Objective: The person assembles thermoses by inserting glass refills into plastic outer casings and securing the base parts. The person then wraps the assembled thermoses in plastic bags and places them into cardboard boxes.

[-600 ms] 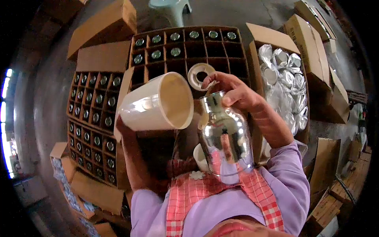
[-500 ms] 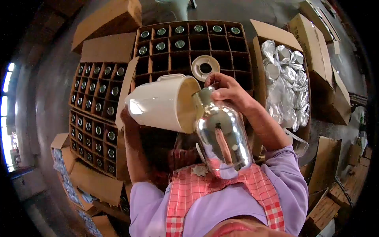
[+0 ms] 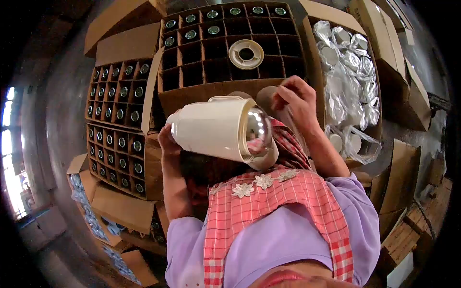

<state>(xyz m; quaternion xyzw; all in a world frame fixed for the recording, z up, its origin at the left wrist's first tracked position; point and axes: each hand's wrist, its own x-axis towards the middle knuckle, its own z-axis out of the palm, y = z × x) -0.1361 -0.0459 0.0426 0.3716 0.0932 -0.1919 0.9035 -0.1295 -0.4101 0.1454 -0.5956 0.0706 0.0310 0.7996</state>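
Note:
My left hand (image 3: 169,139) grips the far-left end of a cream thermos flask casing (image 3: 209,127), which lies on its side above my lap with its handle on the upper side. A silvered glass liner (image 3: 258,130) sits inside, its rounded end sticking out of the casing's right-hand opening. A cream rounded part (image 3: 267,157) shows just below that opening. My right hand (image 3: 297,98) is apart from the flask, up and to the right, fingers loosely bent and holding nothing visible. A cream plastic ring (image 3: 246,54) rests on the carton dividers ahead.
In front stands a divided carton (image 3: 225,86) with several glass tops in its far cells. Another divided carton (image 3: 115,126) of silvery bottle tops is at left. At right, a carton holds plastic-wrapped silvery pieces (image 3: 343,72). Opened cartons (image 3: 398,177) stand further right.
The glass liner has gone from beside the casing into it, rounded end outward. My right hand has let go of its neck and moved away. The view has shifted lower.

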